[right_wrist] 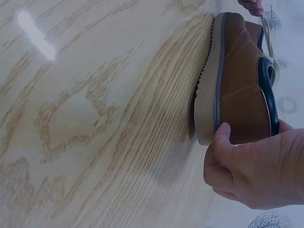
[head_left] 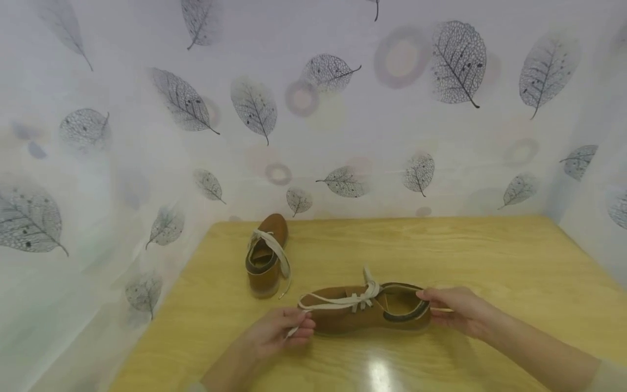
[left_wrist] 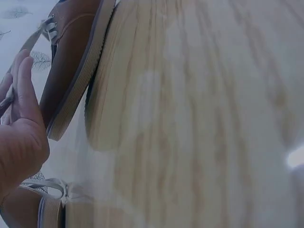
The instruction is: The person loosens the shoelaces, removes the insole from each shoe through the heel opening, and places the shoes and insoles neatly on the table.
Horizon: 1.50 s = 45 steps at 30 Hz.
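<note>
A brown lace-up shoe point(head_left: 338, 322) lies lengthwise on the table, its toe to the left and its dark-lined opening to the right. At the toe, my left hand point(head_left: 279, 329) pinches a pale shoelace point(head_left: 325, 302); a short end hangs below the fingers. That lace runs back over the toe to the eyelets. With my right hand point(head_left: 462, 311) I grip the heel, one finger at the collar. In the right wrist view, the thumb presses the heel's side point(right_wrist: 244, 118) just above the ridged sole point(right_wrist: 208, 104).
A second brown shoe point(head_left: 265, 283) stands farther back on the left, toe pointing away, its loose laces draped over its side. The wooden table point(head_left: 490, 256) meets a white leaf-patterned covering point(head_left: 362, 136) at the back and sides.
</note>
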### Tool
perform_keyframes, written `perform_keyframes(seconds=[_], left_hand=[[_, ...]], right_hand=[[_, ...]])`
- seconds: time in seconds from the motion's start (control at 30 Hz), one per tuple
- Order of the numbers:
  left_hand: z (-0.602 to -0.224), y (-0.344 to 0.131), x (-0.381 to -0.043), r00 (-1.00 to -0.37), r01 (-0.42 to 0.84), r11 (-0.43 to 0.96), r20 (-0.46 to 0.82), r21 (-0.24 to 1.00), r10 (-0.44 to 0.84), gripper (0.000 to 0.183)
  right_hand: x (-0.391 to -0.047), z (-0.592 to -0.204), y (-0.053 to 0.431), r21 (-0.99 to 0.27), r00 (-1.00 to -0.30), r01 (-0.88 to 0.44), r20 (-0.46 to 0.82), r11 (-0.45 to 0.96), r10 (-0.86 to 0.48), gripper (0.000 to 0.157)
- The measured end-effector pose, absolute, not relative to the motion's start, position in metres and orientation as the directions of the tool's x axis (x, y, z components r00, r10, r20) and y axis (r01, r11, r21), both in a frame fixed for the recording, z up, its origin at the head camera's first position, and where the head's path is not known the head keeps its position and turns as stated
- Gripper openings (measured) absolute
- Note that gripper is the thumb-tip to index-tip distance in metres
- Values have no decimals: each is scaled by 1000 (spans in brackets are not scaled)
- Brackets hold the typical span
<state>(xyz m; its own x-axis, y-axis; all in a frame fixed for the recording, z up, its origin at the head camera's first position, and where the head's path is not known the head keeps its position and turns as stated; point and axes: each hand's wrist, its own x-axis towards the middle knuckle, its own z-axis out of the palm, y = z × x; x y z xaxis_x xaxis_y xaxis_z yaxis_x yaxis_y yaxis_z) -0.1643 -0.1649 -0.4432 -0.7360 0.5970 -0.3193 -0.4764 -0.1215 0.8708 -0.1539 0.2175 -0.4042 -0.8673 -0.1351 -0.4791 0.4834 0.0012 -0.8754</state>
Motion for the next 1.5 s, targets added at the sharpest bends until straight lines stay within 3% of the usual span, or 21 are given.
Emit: perform_keyframes(seconds=[0.17,0.53,0.83,1.2,1.5], left_hand=[[-446,-176,-175,-730,-428,-9,-340,904,593,14],[-448,-206,-193,-695,-394,67,-345,916,630,12],[-444,-237,-197,-744,-380,101,-368,920,558,36],[-441,-259,-203,-813,-360,69,-349,930,465,38],[-446,-263,-206,-883,-373,-153,-299,915,362,30]], right_hand=[[-154,-405,218,-878,-869,478,-473,2,-147,37],[-155,-406,220,-882,-867,471,-468,23,-168,32],[-156,-407,221,-881,-870,473,-468,11,-157,33],[-155,-407,220,-877,-865,481,-475,0,-163,39],[-153,-405,221,-883,-869,469,-459,-6,-186,43]])
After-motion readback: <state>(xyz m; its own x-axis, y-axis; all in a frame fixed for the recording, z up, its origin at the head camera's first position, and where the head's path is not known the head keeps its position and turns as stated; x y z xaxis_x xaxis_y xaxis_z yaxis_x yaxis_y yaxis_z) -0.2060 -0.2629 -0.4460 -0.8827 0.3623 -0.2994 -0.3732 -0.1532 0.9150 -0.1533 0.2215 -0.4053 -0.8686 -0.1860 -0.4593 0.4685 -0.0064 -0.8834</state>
